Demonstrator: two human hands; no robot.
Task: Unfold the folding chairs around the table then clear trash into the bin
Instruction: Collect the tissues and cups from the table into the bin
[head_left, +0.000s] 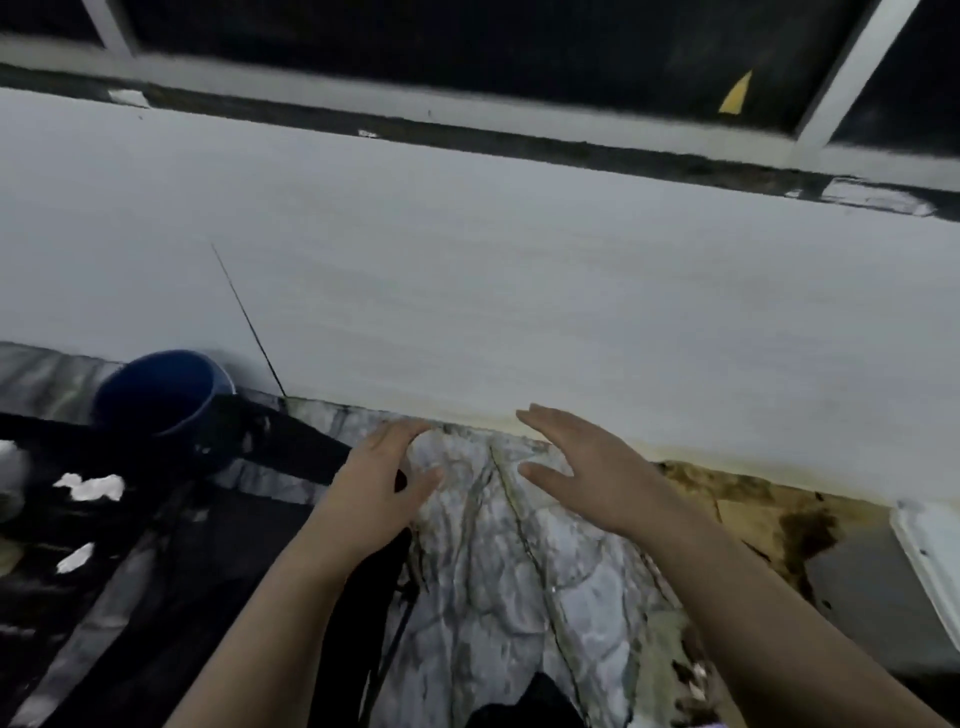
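Both my hands reach forward over the marbled floor near the white wall. My left hand (384, 483) has its fingers loosely curved and thumb spread, with nothing visibly in its grasp. It hovers over the end of a black folding chair frame (291, 441), which stretches off to the left. My right hand (587, 467) is flat, its fingers straight and empty. A dark blue bin (161, 395) stands by the wall at the left, behind the black frame. White scraps of trash (88, 486) lie among the black bars. The view is blurred.
The white wall (493, 270) closes off the front, with a dark window (467, 47) above it. Brown stains (753, 499) mark the floor at the right. A white flat edge (930, 561) juts in at the far right.
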